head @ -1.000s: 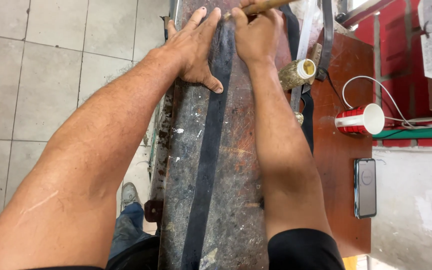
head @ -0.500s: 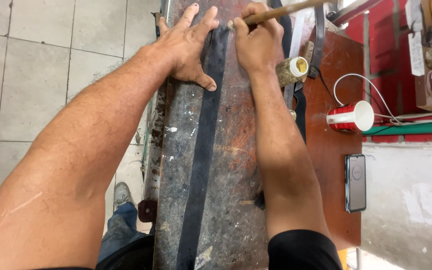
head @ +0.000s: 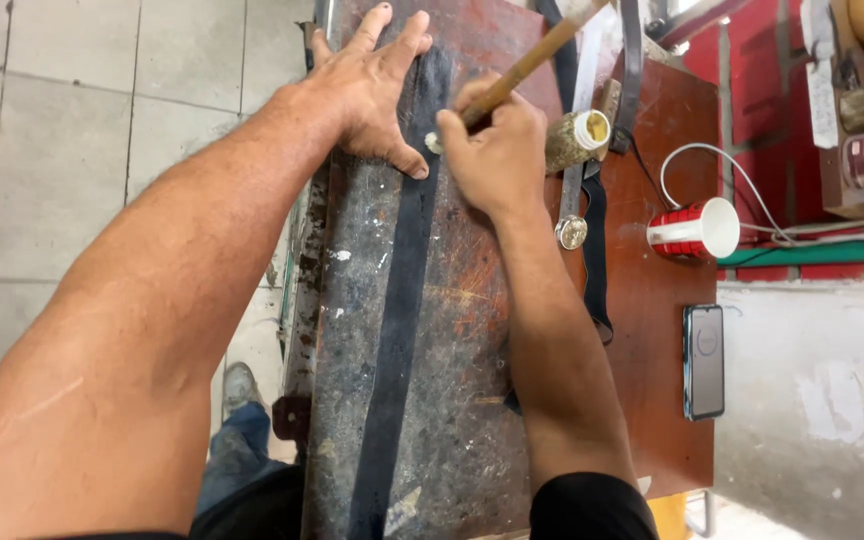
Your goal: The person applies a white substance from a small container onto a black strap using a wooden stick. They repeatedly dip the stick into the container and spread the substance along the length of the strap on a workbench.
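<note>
A long black strap [head: 399,300] lies lengthwise down a worn, stained workbench [head: 462,330]. My left hand [head: 372,85] presses flat on the strap's far part, fingers spread. My right hand [head: 492,150] grips a wooden-handled brush [head: 517,75], whose pale tip touches the strap just beside my left thumb. An open small jar [head: 577,135] with yellowish contents lies next to my right hand.
A red and white cup [head: 697,228] lies on its side on the brown table to the right, with a white cable behind it. A dark phone [head: 704,360] lies nearer. More black straps and a round metal piece [head: 571,232] sit along the bench's right edge. Tiled floor at left.
My right hand has drawn the brush toward me along the strap, from near my left fingertips to beside my left thumb. The left hand stays pressed in place.
</note>
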